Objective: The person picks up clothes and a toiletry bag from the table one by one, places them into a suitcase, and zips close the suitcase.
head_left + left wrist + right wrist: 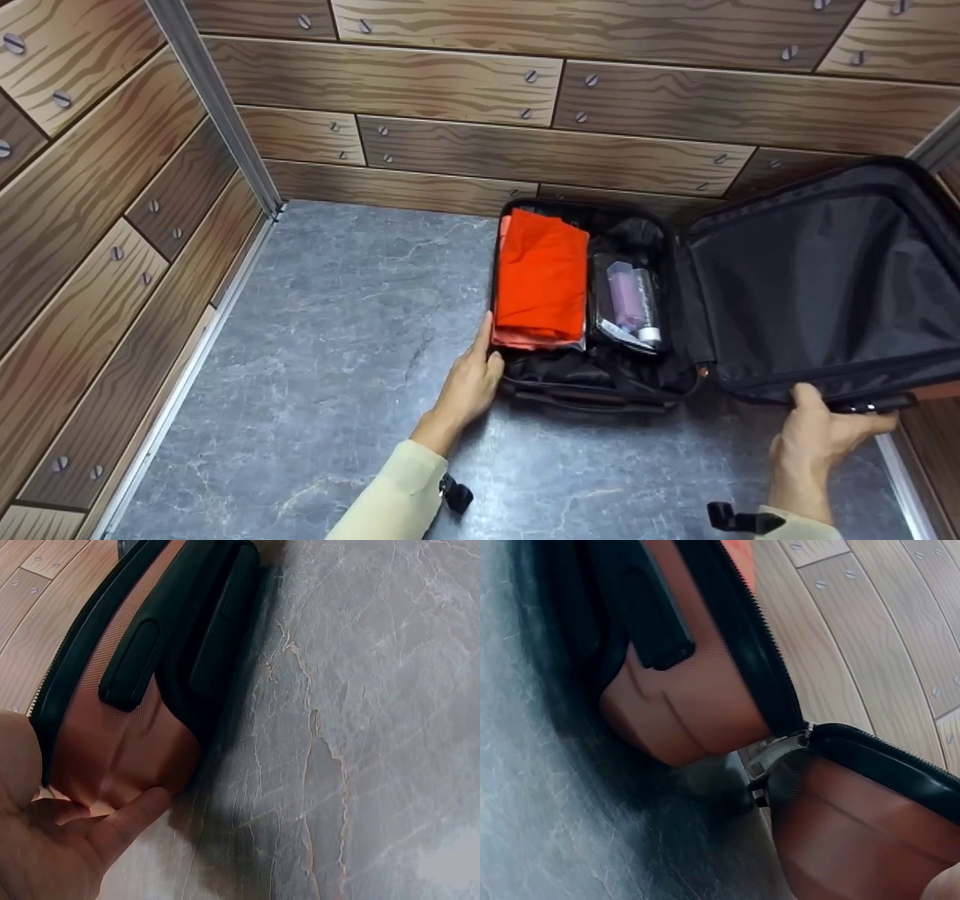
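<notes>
An open suitcase lies on the floor, its base holding a folded red cloth on the left and a clear pouch with a purple item and a tube inside. My left hand holds the base's near left corner; the left wrist view shows the thumb and fingers around the brown shell. The raised black-lined lid is gripped at its near edge by my right hand, thumb on top, other fingers partly hidden. Only a sliver of that hand shows in the right wrist view.
Wood-patterned walls stand behind and at both sides, the back one close behind the suitcase. Grey marbled floor extends left of the suitcase and in front. A metal hinge joins the two shells in the right wrist view.
</notes>
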`<state>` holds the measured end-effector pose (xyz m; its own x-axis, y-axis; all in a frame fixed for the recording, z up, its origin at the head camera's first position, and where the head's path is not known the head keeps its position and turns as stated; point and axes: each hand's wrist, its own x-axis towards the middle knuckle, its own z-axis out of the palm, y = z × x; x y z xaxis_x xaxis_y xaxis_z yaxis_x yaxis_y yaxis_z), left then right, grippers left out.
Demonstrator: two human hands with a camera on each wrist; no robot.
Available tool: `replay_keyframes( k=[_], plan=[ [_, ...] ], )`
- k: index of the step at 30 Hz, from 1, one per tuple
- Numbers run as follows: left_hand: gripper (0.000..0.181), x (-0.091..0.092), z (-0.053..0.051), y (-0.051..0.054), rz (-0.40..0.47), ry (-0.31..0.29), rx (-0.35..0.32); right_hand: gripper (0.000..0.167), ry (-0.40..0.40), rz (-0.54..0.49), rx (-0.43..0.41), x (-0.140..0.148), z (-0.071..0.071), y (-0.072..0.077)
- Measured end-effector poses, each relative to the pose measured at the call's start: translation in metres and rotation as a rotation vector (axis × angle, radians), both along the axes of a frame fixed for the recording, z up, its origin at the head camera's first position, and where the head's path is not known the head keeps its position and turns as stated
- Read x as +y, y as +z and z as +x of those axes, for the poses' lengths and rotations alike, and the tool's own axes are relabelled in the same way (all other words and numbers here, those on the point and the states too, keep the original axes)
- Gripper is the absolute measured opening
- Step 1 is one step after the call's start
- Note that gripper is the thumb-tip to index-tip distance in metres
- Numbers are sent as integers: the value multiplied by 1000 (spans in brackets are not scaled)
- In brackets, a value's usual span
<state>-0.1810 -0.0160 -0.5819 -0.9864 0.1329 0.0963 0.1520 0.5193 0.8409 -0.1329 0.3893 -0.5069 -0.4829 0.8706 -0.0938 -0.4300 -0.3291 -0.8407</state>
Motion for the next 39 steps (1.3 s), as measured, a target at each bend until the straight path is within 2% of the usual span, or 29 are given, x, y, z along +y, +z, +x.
replay_keyframes(
  k=[5, 9, 11, 16, 18, 23, 27, 31, 34, 39],
  plan=[
    [72, 0, -1, -1, -7, -1, -2, 104, -33, 209, -155, -10, 1, 5],
    [72, 0, -2, 0, -10, 3, -6, 108, -5, 337, -205, -21, 4, 14],
    [72, -1, -2, 0, -12, 3, -9, 109, -3, 439, -245, -28, 6, 19],
    [72, -1, -2, 2, -12, 4, -11, 106, -50, 692, -356, -47, 7, 28],
    [72, -1, -3, 2, -11, 5, -9, 105, -60, 756, -342, -54, 8, 31],
    [72, -2, -2, 2, -6, 5, -6, 101, -77, 928, -226, -67, 8, 36],
    [72, -2, -3, 3, -4, 10, -6, 102, -78, 979, -182, -75, 7, 37],
    [72, -3, -4, 3, -2, 14, -7, 103, -93, 1072, -157, -73, 0, 22],
    [72, -3, -3, 3, 0, 15, -8, 103, -112, 1173, -101, -71, -6, 8],
    [72, -3, -2, 2, 1, 12, -1, 97, -100, 1317, 68, -87, -9, 3]
  ],
)
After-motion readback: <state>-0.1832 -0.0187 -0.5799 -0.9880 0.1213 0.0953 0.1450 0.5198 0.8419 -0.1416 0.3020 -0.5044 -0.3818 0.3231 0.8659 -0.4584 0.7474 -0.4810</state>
